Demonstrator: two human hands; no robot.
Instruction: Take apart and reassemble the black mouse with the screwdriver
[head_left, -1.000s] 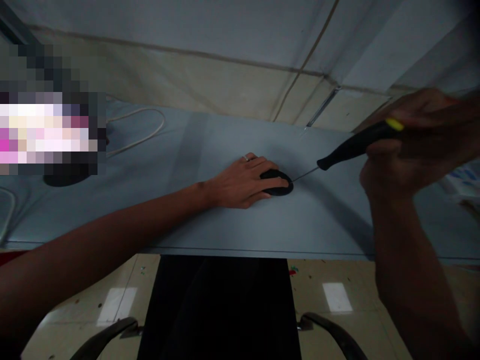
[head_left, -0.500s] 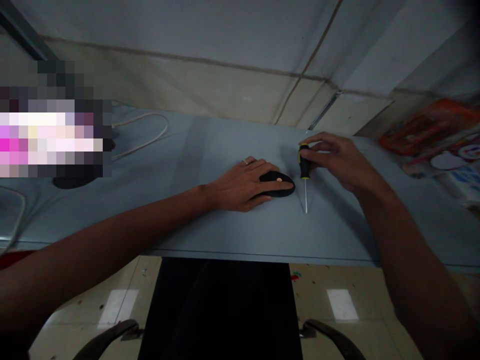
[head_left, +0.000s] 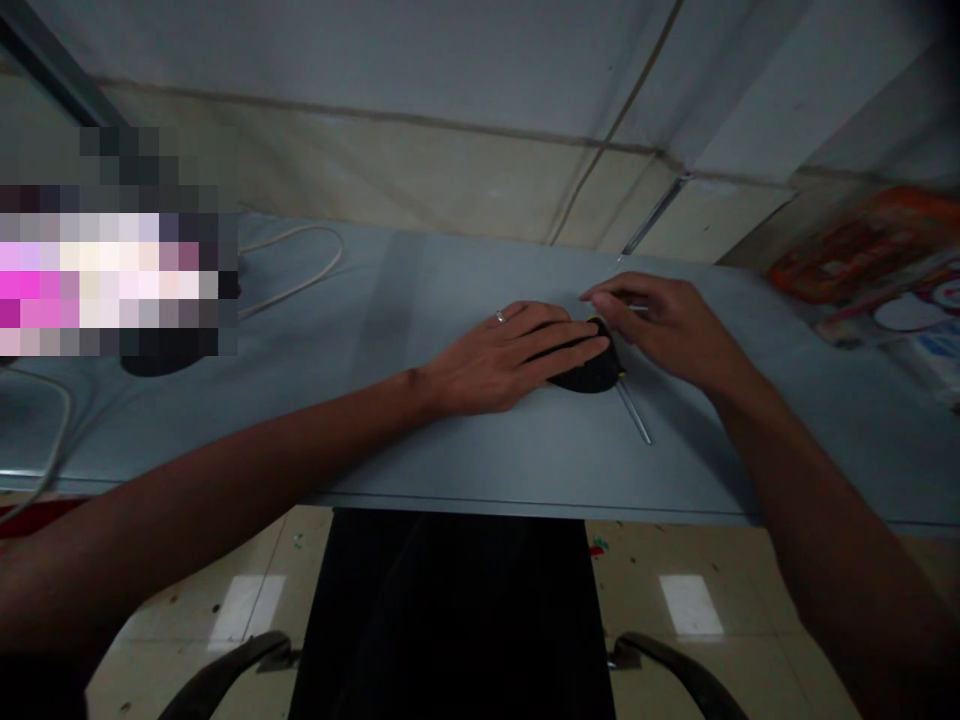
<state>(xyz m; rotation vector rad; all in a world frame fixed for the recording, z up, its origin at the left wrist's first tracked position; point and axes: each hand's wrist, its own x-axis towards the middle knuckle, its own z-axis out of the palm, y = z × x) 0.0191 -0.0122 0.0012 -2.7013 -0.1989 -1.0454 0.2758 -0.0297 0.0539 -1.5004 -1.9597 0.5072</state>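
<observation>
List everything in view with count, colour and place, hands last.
Table: one, grey-blue, across the middle
Wall: one, grey above beige, behind
Mouse: one, black, on the table, partly covered
Screwdriver: one, black-yellow handle, silver shaft, at the mouse's right end
Cable: count unclear, white, left
Base: one, dark, below the pixelated patch
Packaging: count unclear, orange and white, far right
Armrests: two, black, below
Floor: one, beige tiles, below
Left hand: one, bare, silver ring, over the mouse
Right hand: one, bare, by the screwdriver, grip unclear
</observation>
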